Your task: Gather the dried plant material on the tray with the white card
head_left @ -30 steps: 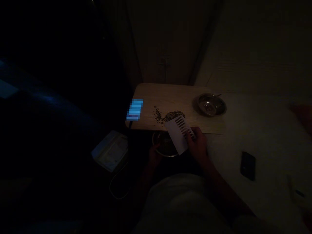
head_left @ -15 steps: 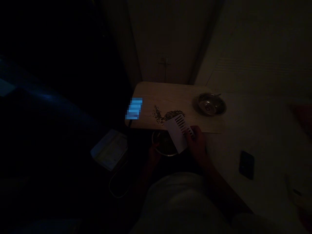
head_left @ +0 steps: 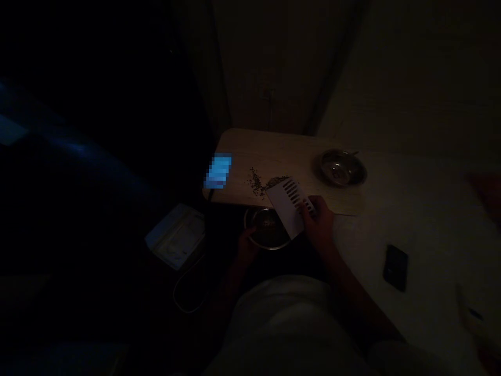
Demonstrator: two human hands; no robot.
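Note:
My right hand [head_left: 319, 224] is shut on a white card [head_left: 285, 209] with a row of dark slots or stripes, its upper corner reaching the edge of a scattered heap of small dark seeds [head_left: 258, 183]. The seeds lie on a pale wooden board [head_left: 282, 156]. Below the board's edge, my left hand [head_left: 246, 246] grips the rim of a metal bowl [head_left: 268, 227] with dark contents. The darkness hides my left fingers and most of what the bowl holds.
A small steel dish [head_left: 342, 167] stands on the board's right. A lit, pixelated phone [head_left: 217, 171] lies at its left end. A dark phone [head_left: 395, 267] rests on a pale surface [head_left: 430, 209] at right. A white packet [head_left: 176, 237] and a pale cable [head_left: 183, 297] lie low left.
My right hand and the card have risen slightly toward the board, and the card now covers a little more of the seed heap. The picture has grown dimmer.

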